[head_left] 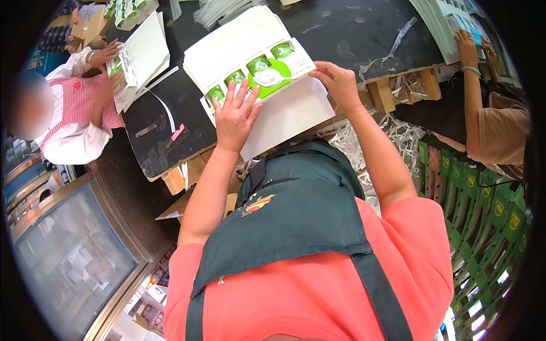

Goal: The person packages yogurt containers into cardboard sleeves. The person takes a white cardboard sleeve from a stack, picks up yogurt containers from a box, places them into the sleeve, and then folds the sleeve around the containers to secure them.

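Observation:
A white printed carton (294,70) with green artwork lies on a stack of white cardboard sheets (239,40) before me. Green printed packs (259,64) show in a row of cut-outs along it. My left hand (234,115) rests on its near side with the fingers spread. At the carton's right corner, my right hand (339,83) pinches the edge between thumb and fingers. Below both hands a blank white cardboard panel (290,123) juts past the table's near edge.
On the black worktop (341,25) lie a pink-handled cutter (177,132), a flat metal strip (146,130) and clear plastic strips (222,10). A co-worker at left handles a similar carton (123,64); another's hands (468,47) are at right. Green crates (482,183) stand lower right.

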Available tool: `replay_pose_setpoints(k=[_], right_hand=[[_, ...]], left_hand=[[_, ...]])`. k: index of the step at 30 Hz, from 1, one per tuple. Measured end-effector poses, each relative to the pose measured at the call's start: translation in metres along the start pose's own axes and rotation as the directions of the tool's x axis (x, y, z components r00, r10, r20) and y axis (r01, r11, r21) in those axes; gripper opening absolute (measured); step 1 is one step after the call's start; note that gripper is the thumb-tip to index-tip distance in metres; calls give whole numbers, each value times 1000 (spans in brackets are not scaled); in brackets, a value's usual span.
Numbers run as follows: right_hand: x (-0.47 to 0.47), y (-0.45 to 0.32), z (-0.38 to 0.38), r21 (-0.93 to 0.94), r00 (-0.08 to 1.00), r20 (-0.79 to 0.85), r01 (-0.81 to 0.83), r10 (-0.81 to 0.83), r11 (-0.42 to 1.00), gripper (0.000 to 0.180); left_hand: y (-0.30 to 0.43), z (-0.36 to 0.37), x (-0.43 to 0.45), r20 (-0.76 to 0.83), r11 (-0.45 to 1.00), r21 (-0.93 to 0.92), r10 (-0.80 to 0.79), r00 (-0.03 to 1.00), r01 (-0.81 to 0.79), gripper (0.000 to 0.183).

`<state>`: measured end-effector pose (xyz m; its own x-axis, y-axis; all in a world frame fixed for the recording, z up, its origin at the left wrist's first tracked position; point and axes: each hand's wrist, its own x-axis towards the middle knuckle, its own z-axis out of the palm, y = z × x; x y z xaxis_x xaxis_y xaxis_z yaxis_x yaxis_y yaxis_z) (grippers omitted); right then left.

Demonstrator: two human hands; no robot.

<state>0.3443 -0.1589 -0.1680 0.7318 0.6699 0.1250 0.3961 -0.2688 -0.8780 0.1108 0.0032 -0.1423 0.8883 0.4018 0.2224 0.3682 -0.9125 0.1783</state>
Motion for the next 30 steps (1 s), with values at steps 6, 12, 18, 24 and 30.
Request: replay_pose_setpoints(k=[6, 12, 18, 24, 30], right_hand=[[-2, 1, -3, -52, 973, -13, 228, -229, 972, 25], [4, 1, -9, -120, 966, 43, 260, -257, 958, 24], [26, -25, -18, -450, 787, 244, 609, -567, 652, 24], [37, -30, 4, -303, 669, 444, 738, -596, 604, 28], [37, -47, 29, -230, 651, 467, 743, -599, 628, 39]], left_hand=[[2, -3, 0, 18, 1000, 22, -2, 1000, 2, 42], [1, -3, 0, 9, 999, 36, 7, 1000, -7, 41], [-1, -1, 0, -33, 1000, 28, 5, 999, -4, 38], [-2, -2, 3, -42, 1000, 24, 6, 999, -5, 35], [-4, -1, 0, -60, 999, 42, 1, 998, 1, 36]])
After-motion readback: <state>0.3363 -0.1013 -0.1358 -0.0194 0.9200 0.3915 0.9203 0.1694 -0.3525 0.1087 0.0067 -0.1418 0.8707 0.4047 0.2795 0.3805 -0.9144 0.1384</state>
